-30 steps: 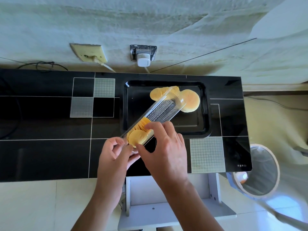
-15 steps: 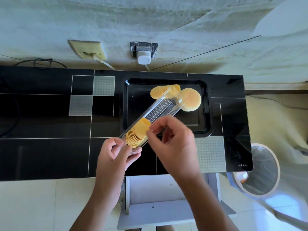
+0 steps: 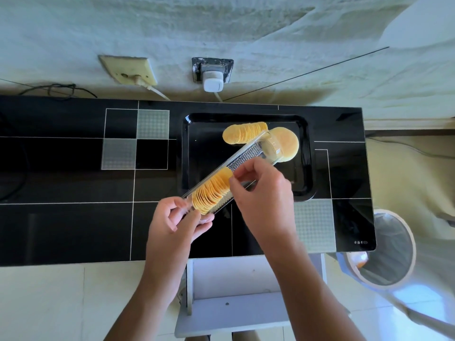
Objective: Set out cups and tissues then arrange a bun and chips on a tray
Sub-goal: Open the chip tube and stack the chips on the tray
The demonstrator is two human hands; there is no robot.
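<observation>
The left hand grips the near end of the clear sleeve, and the right hand pinches the top chips of the stack inside it. Better to lift a small batch level (they snap easily) and lay it beside the fanned chips and bun on the tray.

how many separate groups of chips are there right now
2. One row of chips lies on the black tray beside the bun. The other stack sits in the clear sleeve held by the left hand. Some may be hidden.
</observation>
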